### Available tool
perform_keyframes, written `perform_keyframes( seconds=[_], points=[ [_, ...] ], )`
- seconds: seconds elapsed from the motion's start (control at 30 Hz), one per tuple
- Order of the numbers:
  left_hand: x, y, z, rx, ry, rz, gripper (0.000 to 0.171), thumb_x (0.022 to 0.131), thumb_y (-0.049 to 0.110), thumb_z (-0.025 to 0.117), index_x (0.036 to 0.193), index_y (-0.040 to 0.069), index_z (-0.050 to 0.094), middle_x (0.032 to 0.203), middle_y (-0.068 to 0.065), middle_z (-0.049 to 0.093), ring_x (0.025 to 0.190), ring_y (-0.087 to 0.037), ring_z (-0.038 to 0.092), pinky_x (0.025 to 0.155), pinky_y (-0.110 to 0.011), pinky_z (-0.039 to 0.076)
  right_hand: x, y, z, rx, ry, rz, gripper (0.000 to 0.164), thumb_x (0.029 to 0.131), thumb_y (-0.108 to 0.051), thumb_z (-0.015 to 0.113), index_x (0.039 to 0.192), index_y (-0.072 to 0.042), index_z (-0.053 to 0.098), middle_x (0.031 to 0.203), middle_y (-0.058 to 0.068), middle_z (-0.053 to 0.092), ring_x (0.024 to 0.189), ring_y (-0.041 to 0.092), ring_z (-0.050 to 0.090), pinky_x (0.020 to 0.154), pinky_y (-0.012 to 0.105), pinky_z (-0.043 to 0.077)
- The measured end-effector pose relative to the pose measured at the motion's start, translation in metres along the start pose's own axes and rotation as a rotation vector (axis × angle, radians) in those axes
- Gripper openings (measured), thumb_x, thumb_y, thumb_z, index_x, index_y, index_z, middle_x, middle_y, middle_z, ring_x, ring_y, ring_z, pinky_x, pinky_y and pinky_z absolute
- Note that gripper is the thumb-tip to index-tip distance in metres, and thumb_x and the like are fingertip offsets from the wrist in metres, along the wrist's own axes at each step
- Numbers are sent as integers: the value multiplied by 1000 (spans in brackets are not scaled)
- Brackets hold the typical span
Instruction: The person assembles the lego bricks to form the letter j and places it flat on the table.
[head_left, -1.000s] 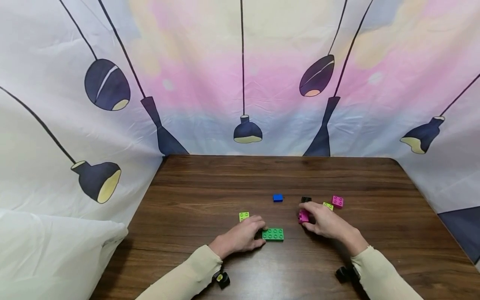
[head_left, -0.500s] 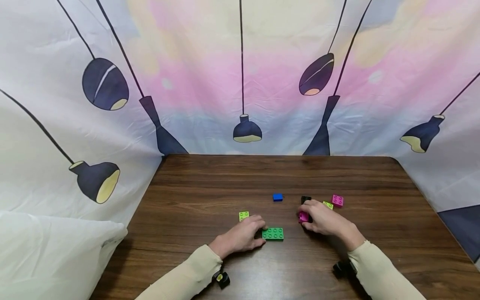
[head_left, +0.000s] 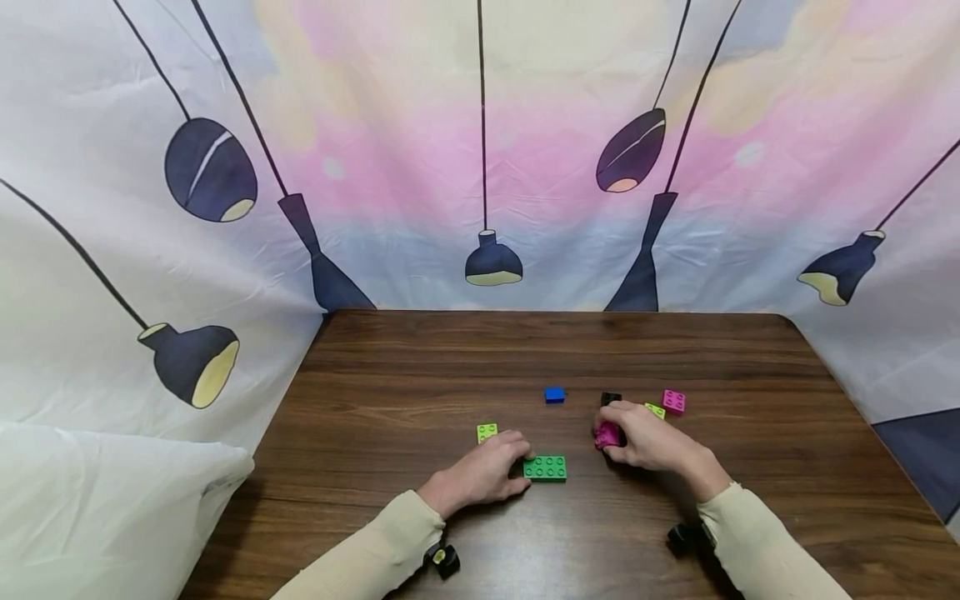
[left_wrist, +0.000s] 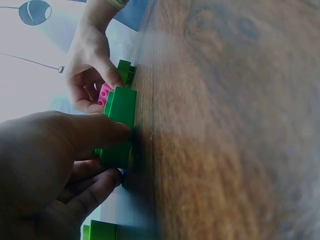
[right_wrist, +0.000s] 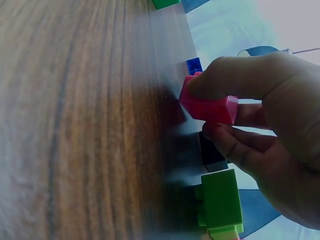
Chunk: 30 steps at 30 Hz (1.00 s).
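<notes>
My left hand [head_left: 482,469] pinches the left end of a green eight-stud toy building brick [head_left: 546,468], which lies studs up on the table. In the left wrist view the thumb presses the near side of that green brick [left_wrist: 120,130]. My right hand [head_left: 651,437] pinches a magenta brick [head_left: 607,434] between thumb and fingertips. The right wrist view shows this magenta brick [right_wrist: 210,106] tilted, one corner close to the tabletop; whether it touches is unclear. Just beyond the right fingers sits a black brick [head_left: 611,398], partly hidden. A lime brick [head_left: 655,411] stands behind the right hand.
Another lime brick [head_left: 487,431] lies behind the left hand, partly covered by it. A small blue brick [head_left: 554,395] sits farther back, and a second magenta brick [head_left: 674,402] lies at the right. The brown wooden table [head_left: 420,350] ends at a printed cloth backdrop [head_left: 420,167].
The magenta brick has turned in my right fingers; studs seen on it earlier now hardly show. My right hand has shifted very slightly. The left hand and green brick have stayed put.
</notes>
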<state>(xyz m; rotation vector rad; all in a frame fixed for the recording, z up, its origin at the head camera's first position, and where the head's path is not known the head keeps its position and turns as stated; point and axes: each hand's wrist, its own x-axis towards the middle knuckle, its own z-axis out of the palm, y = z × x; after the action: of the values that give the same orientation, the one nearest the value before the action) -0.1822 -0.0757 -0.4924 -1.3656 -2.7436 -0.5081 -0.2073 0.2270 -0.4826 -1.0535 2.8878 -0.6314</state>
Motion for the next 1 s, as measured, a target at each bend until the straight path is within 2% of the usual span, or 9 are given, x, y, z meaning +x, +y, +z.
perform_keyframes(
  seconds=[0.3, 0.43, 0.57, 1.0],
  points=[
    [0, 0, 1, -11, 1, 3, 25, 84, 25, 75, 102, 9, 67, 100, 0, 63, 94, -10, 58, 83, -20, 49, -1, 1, 4, 36, 15, 48, 26, 80, -22, 80, 99, -19, 62, 90, -10, 59, 76, 6, 51, 66, 24, 46],
    [0, -1, 0, -8, -3, 0, 26, 84, 25, 75, 103, 9, 67, 99, 0, 63, 94, -10, 58, 83, -20, 49, -2, 3, 5, 18, 37, 41, 32, 80, -22, 80, 108, -16, 66, 101, -7, 64, 90, 9, 57, 76, 31, 51],
    [0, -1, -1, -1, -12, -3, 26, 85, 26, 75, 103, 10, 67, 99, 1, 63, 94, -10, 58, 83, -21, 49, -2, 5, 6, 2, 44, 8, 34, 81, -23, 79, 112, -14, 70, 108, -3, 68, 101, 14, 59, 85, 37, 52],
    [0, 0, 0, -4, -9, -12, 25, 84, 26, 75, 102, 10, 67, 100, 1, 63, 94, -10, 58, 83, -21, 49, -5, 7, 6, -39, 27, 30, 31, 82, -21, 78, 111, -13, 70, 109, -2, 69, 101, 16, 58, 85, 38, 51]
  ],
)
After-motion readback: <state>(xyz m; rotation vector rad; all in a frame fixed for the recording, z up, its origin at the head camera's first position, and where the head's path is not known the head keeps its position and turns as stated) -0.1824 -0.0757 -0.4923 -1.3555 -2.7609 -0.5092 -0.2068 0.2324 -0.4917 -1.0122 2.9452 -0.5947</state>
